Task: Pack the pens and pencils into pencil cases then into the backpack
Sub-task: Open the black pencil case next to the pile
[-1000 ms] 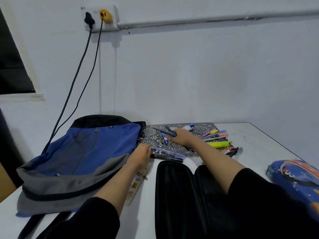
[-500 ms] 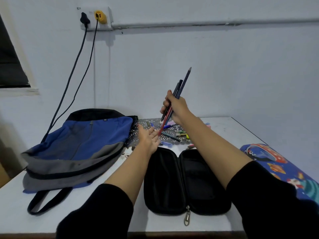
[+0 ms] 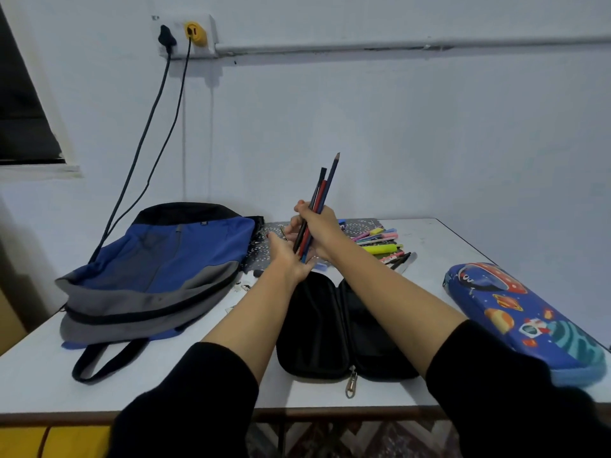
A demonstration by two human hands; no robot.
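Pencils (image 3: 319,206), tilted toward 1 o'clock, were gripped by the right hand (image 3: 322,229), steadied by the spread left hand (image 3: 287,256), with the open black case (image 3: 317,325) at 6 o'clock.

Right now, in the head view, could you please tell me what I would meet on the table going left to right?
Blue and grey backpack, open black pencil case, blue space-print pencil case. The loose pens and highlighters overlap the black case sideways, so I left them out.
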